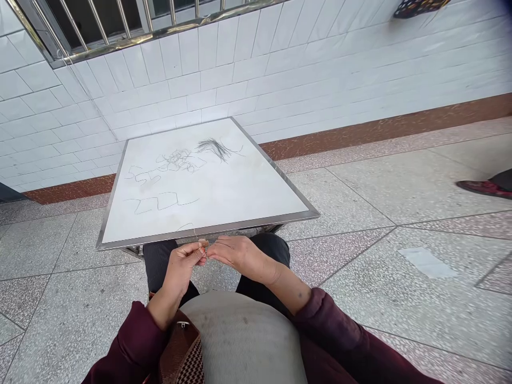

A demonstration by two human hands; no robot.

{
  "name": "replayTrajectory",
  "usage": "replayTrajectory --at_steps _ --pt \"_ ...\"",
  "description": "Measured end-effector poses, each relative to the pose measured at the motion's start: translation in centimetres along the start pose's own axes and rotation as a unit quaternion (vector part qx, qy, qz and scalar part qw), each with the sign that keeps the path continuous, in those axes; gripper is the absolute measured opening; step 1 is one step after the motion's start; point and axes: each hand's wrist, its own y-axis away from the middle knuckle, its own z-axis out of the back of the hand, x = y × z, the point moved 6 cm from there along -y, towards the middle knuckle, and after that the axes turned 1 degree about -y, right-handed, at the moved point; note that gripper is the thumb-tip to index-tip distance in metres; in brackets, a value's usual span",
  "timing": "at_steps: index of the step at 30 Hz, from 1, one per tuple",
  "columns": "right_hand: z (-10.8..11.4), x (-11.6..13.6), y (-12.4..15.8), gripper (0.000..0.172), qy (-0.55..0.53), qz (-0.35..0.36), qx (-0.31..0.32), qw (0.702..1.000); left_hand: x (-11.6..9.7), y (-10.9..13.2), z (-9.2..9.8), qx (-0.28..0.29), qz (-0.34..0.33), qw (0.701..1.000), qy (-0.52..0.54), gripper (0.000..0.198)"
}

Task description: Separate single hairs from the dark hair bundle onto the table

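Note:
In front of my lap, just off the table's near edge, my left hand (pixel 182 264) and my right hand (pixel 242 257) meet fingertip to fingertip. A thin wire (pixel 194 230) rises out of the left hand's pinch and bends over the table edge. The right hand's fingers are closed at the same spot, apparently on the wire's lower part, which they largely hide. A tiny red-orange spot shows between the fingertips. On the white table (pixel 240 192) lie a zigzag bent wire (pixel 158 202), a tangle of bent wires (pixel 176 160) and a bundle of straighter dark wires (pixel 215 148).
A metal rim (pixel 208 234) edges the table, which stands close to a white tiled wall (pixel 224 80). Barred windows (pixel 120 21) are above. At right, a white paper (pixel 427 262) lies on the speckled floor and another person's shoe (pixel 486 188) shows. A brown strap bag (pixel 180 346) hangs at my left side.

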Motion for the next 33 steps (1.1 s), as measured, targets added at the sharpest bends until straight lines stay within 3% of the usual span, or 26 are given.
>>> replayTrajectory --at_steps 7,11,16,22,26,29,33 --pt "-0.2 -0.8 0.2 0.024 0.018 0.005 -0.003 1.000 0.3 0.1 -0.6 0.018 -0.017 1.000 -0.016 0.027" --pt "0.1 -2.5 0.6 0.022 0.009 -0.061 -0.054 0.997 0.4 0.0 0.1 -0.040 -0.022 0.999 0.010 0.032" --pt "-0.1 -4.1 1.2 0.018 -0.108 -0.146 -0.094 0.979 -0.1 0.0 0.2 -0.042 -0.018 0.999 0.022 0.044" --pt "-1.0 -5.4 1.6 0.018 -0.250 -0.240 -0.117 0.931 0.1 -0.1 -0.2 -0.013 -0.020 1.000 0.017 0.047" --pt "-1.8 -6.3 1.8 0.041 -0.407 -0.280 -0.160 0.855 0.3 -0.3 -0.1 -0.008 -0.016 1.000 0.004 0.048" --pt "-2.5 -6.7 2.0 0.041 -0.494 -0.291 -0.173 0.801 0.4 -0.4 -0.2 0.001 -0.014 1.000 -0.013 0.049" --pt "-3.0 -7.0 2.4 0.037 -0.486 -0.310 -0.170 0.799 0.5 -0.6 -0.4 0.015 -0.022 0.999 -0.038 0.048"
